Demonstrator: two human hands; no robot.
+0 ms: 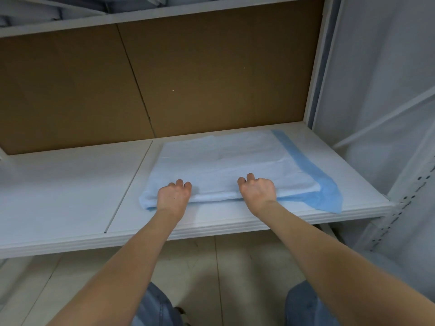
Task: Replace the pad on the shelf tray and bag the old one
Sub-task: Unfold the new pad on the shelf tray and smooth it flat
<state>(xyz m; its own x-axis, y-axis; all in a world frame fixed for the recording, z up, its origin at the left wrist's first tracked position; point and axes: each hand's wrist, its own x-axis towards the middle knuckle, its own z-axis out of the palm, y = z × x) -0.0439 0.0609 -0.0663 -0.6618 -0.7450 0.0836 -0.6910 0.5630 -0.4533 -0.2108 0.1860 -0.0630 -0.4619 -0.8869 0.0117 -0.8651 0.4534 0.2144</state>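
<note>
Your left hand [174, 196] and right hand [257, 191] each grip the near edge of the blue pad [223, 161], centre frame; the white shelf [70, 184] stretches leftward.

The pad [223, 168] is laid on the right half of the shelf tray [70, 184], before the cardboard backing [164, 78]; its near edge is gripped by the left hand [174, 196] and right hand [257, 190].
</note>
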